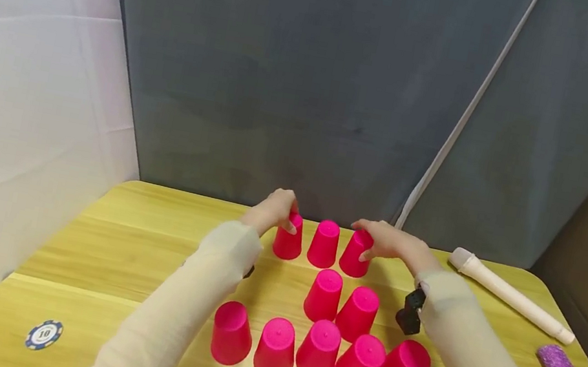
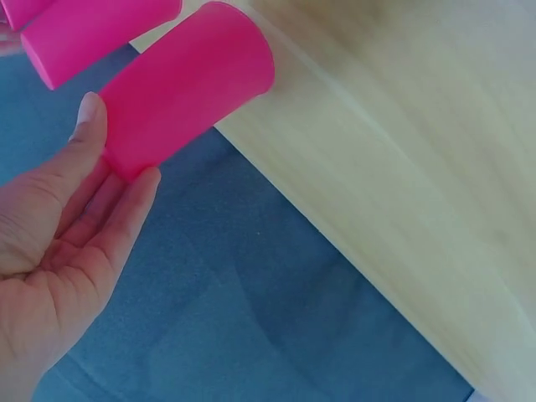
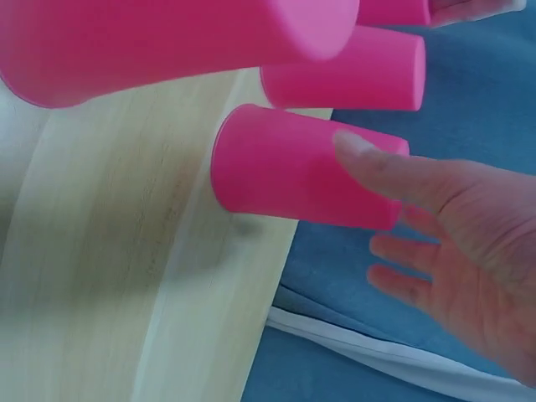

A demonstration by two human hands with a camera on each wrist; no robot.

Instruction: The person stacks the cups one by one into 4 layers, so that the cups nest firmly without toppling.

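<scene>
Head view: at the desk's (image 1: 98,254) far edge, left hand (image 1: 273,207) loosely cups the left upturned pink cup (image 1: 288,243), right hand (image 1: 387,239) the right pink cup (image 1: 355,255), axes upright, middle cup (image 1: 324,244) untouched between them.

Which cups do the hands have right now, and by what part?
The left hand holds the back-left cup near its top, thumb on the side. The right hand holds the back-right cup the same way.
</scene>
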